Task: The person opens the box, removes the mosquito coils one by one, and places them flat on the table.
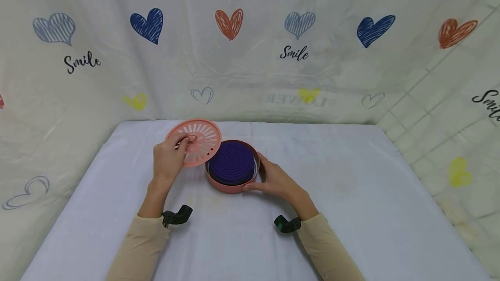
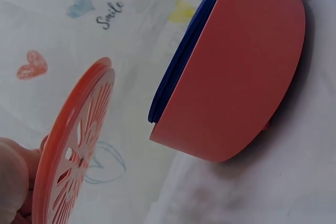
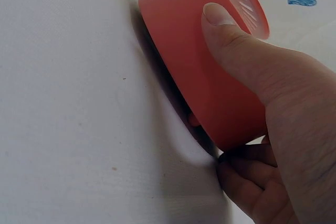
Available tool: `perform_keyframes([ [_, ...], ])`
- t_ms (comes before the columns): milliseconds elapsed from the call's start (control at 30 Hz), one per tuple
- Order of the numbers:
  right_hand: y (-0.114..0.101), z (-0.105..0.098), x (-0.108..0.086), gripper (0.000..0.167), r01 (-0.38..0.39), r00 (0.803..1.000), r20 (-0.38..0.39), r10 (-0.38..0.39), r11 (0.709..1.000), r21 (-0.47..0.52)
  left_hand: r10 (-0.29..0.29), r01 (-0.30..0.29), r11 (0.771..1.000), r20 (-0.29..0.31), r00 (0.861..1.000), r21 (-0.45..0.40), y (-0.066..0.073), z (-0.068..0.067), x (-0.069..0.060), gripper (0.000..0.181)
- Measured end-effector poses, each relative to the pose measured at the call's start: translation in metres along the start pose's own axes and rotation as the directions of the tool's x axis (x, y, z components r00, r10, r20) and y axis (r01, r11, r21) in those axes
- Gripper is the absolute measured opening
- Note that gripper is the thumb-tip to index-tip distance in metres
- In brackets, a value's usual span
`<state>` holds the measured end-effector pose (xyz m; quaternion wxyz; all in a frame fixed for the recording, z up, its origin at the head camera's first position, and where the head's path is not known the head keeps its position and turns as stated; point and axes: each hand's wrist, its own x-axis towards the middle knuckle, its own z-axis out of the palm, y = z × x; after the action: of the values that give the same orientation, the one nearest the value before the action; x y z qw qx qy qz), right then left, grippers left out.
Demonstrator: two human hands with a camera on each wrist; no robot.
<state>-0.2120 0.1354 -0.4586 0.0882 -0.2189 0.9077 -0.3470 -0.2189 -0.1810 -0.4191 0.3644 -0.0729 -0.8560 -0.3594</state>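
A round coral mosquito coil box [image 1: 230,189] stands on the white-covered table. Inside it lies a dark purple-blue mosquito coil [image 1: 231,162], wound in a spiral. With thumb and fingers my left hand [image 1: 168,157] pinches the small handle of the slotted coral lid [image 1: 205,142]. This lid is held tilted, up and to the left of the box; in the left wrist view a gap separates the lid [image 2: 58,135] from the box wall [image 2: 236,66]. My right hand [image 1: 275,179] grips the right side of the box, thumb on the near wall [image 3: 184,35], fingers around the far side.
White cloth [image 1: 332,229] covers the table. Behind it and at both sides hangs a pale curtain [image 1: 258,64] printed with hearts and "Smile". A black wrist device [image 1: 177,215] is on the left wrist, another black device [image 1: 287,224] on the right.
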Motion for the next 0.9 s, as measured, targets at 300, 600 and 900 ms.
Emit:
perform_keyframes([
  [300, -0.002, -0.002, -0.001, 0.120, 0.022, 1.000, 0.000, -0.022, 1.000, -0.004, -0.047, 0.047, 0.999, -0.039, 0.998, 0.012, -0.015, -0.002, 0.000, 0.013],
  [600, 0.000, -0.002, -0.002, 0.121, 0.018, 1.000, -0.001, -0.018, 1.000, 0.003, -0.093, 0.094, 0.995, -0.020, 0.995, 0.033, -0.028, -0.003, -0.005, 0.014],
  [900, 0.000, -0.001, -0.001, 0.121, 0.007, 1.000, 0.000, -0.007, 1.000, 0.001, -0.148, 0.149, 0.986, -0.017, 0.989, 0.077, -0.040, -0.003, -0.008, 0.014],
])
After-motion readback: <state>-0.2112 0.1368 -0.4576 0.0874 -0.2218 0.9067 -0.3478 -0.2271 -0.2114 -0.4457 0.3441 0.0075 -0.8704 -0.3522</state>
